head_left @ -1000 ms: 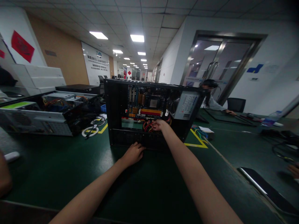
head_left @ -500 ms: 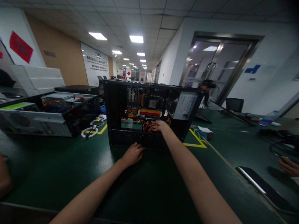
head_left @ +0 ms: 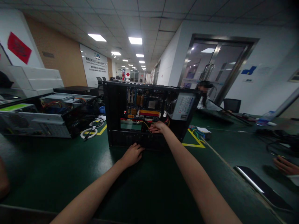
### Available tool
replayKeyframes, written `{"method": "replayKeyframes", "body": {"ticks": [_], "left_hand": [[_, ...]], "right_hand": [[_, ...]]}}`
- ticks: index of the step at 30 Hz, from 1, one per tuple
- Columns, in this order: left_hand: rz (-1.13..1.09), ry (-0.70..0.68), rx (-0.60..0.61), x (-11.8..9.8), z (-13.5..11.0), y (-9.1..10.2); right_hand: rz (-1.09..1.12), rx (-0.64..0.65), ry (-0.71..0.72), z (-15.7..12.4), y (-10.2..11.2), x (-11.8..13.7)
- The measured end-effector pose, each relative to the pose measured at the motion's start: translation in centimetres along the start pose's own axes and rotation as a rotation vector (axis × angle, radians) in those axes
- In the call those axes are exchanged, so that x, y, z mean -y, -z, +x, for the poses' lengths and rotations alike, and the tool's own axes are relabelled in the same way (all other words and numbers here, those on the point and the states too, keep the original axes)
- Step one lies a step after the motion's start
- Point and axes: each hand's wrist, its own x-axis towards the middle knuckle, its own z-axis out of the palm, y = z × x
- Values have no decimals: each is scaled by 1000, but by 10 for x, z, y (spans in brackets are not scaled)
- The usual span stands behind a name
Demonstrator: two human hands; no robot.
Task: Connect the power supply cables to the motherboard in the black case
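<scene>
A black computer case [head_left: 126, 140] stands upright on the green table with its side off. Inside it are a motherboard [head_left: 151, 96], orange and red memory sticks [head_left: 149, 113] and a power supply [head_left: 183, 105]. My right hand [head_left: 157, 127] reaches into the lower middle of the case, fingers closed round power cables [head_left: 145, 124]; a thin yellow one with a pale connector sticks out to the left. The rest of the bundle is hidden by the hand. Against the case's bottom front edge lies my left hand [head_left: 133, 154], fingers stretched out and touching it.
Left of the case lies another opened computer case [head_left: 46, 121], with a coiled white cable [head_left: 89, 133] beside it. To the right are coloured wires [head_left: 198, 134], a black phone-like slab [head_left: 259, 183] and another person's hand [head_left: 287, 165]. A person [head_left: 205, 93] sits behind the case.
The right hand has shifted slightly down and left. The red cables that showed beside it are now out of sight, and a yellow cable sticks out. The left hand stays put.
</scene>
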Motion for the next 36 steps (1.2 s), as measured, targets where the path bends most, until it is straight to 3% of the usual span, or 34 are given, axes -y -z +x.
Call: {"method": "replayKeyframes", "body": {"ticks": [3, 6, 10, 12, 17, 20, 26, 36], "left_hand": [[0, -7, -3, 0, 0, 1], [-2, -9, -4, 0, -1, 2], [7, -3, -7, 0, -1, 0], [16, 0, -7, 0, -1, -1], [23, 15, -11, -1, 1, -1], [18, 14, -12, -1, 0, -1], [14, 16, -8, 1, -1, -1], [5, 24, -4, -2, -1, 2]], "right_hand": [[1, -128, 158, -15, 2, -4], [33, -239, 411, -37, 4, -10], [-168, -287, 693, -77, 1, -34], [-273, -229, 701, -97, -5, -56], [-484, 69, 634, -128, -32, -122], [-593, 134, 586, -135, -45, -145], [-729, 97, 588, -138, -50, -152], [-1044, 124, 817, -149, -52, -154]]}}
